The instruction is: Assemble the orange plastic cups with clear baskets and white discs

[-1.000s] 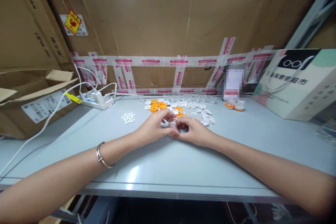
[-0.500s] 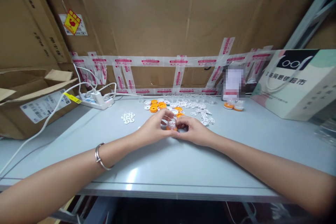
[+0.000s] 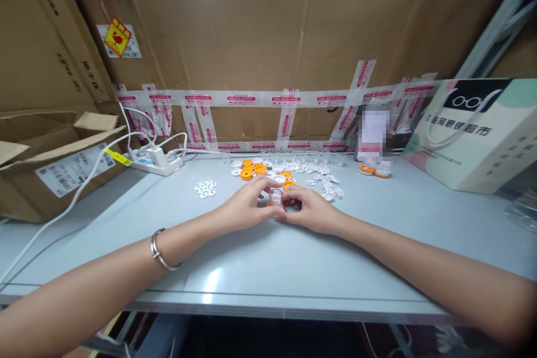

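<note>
Both hands meet around a small clear plastic cup (image 3: 276, 197) with an orange base, low over the middle of the table. My left hand (image 3: 248, 205) grips it from the left, fingers curved over the far side and thumb in front. On the right, the curled fingers and thumb of my right hand (image 3: 311, 210) close on the same cup. Just beyond the hands lie orange ring-shaped caps (image 3: 260, 169) and white caps (image 3: 278, 179). Small white slotted discs (image 3: 329, 197) are scattered to the right, and small white pieces (image 3: 205, 188) sit in a pile to the left.
A row of clear cups (image 3: 302, 156) runs along the back, against a large taped carton (image 3: 235, 39). A power strip (image 3: 161, 166) with cables and an open box (image 3: 62, 162) stand left. At right are a phone (image 3: 373, 134), orange-and-white-based containers (image 3: 381, 170) and a paper bag (image 3: 461, 145).
Both hands keep hold of the cup in nearly the same place. The clear wall of the cup shows more plainly between the fingers now. The whole view has shifted very slightly.
</note>
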`<state>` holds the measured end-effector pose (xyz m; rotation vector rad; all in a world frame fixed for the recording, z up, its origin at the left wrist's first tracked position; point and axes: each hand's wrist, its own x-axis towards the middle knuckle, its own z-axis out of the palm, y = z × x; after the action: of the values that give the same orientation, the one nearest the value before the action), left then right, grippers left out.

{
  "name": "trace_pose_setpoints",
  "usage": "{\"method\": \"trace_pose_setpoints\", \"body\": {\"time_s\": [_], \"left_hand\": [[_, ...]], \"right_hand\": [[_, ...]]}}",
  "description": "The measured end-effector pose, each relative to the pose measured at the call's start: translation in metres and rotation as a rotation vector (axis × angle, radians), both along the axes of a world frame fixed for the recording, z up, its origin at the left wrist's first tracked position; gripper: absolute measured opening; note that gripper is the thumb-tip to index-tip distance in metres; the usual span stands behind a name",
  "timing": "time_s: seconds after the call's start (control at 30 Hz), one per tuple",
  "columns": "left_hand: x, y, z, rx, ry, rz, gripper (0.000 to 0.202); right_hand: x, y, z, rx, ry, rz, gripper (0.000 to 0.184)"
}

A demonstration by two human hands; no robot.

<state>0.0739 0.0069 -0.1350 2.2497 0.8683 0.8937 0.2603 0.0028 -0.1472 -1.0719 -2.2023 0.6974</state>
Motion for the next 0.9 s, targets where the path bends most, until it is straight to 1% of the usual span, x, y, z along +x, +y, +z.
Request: {"method": "trace_pose_setpoints", "body": {"time_s": [0.07, 0.17, 0.23, 0.3, 0.4, 0.53, 0.6, 0.67, 0.77, 0.83, 0.9], "left_hand": [[0.002, -0.001, -0.003, -0.039, -0.038, 0.063, 0.040], [0.005, 0.000, -0.004, -0.087, -0.039, 0.097, 0.029], [0.005, 0.001, -0.001, -0.094, -0.012, 0.066, 0.020], [0.004, 0.002, 0.004, -0.088, 0.023, 0.008, 0.015], [0.001, 0.002, 0.010, -0.080, 0.060, -0.064, 0.017], [-0.003, 0.003, 0.011, -0.083, 0.055, -0.060, 0.020], [-0.004, 0.003, 0.009, -0.077, 0.056, -0.045, 0.025], [-0.004, 0.003, 0.007, -0.079, 0.062, -0.038, 0.029], [-0.003, 0.004, 0.008, -0.119, 0.017, -0.018, 0.021], [-0.002, 0.004, 0.010, -0.166, -0.057, -0.015, 0.018], [-0.001, 0.003, 0.013, -0.230, -0.154, -0.022, 0.023]], "right_hand": [[-0.001, 0.000, 0.000, -0.014, 0.008, -0.002, 0.016], [-0.001, 0.000, 0.000, -0.012, 0.004, -0.013, 0.017], [-0.002, -0.001, 0.001, -0.003, -0.003, -0.014, 0.019], [-0.001, -0.002, 0.000, 0.005, -0.009, -0.010, 0.021], [-0.001, -0.003, 0.000, 0.009, -0.012, -0.004, 0.021], [-0.001, -0.002, 0.001, -0.012, -0.003, 0.007, 0.019], [-0.001, -0.001, 0.001, -0.038, 0.022, 0.000, 0.019], [-0.001, 0.000, 0.002, -0.102, 0.091, -0.013, 0.021], [-0.001, 0.001, 0.002, -0.280, 0.263, -0.017, 0.029], [-0.001, 0.000, 0.004, -0.402, 0.387, -0.017, 0.034], [-0.001, -0.002, 0.007, -0.501, 0.509, -0.030, 0.038]]}}
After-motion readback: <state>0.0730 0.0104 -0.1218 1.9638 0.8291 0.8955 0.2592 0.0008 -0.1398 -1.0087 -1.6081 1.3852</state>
